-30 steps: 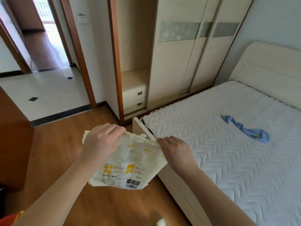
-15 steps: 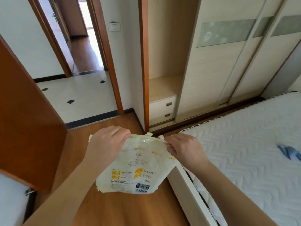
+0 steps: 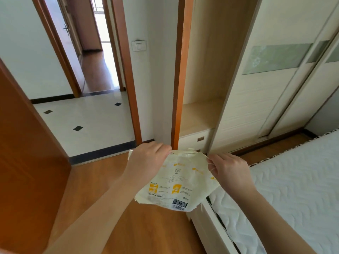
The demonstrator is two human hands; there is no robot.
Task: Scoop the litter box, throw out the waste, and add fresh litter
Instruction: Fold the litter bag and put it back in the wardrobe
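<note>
Holding one pale cream bag (image 3: 178, 182) in front of you, you use two hands. Your left hand (image 3: 146, 162) curls its fingers (image 3: 161, 149) tight around the bag's top left corner. Your right hand (image 3: 229, 171) pinches the top right edge, fingers (image 3: 213, 163) bent and closed on it. The bag hangs above the wooden floor (image 3: 102, 189), just beside the bed (image 3: 293, 189). It looks crumpled, with yellow squares, small print and a barcode near the bottom.
</note>
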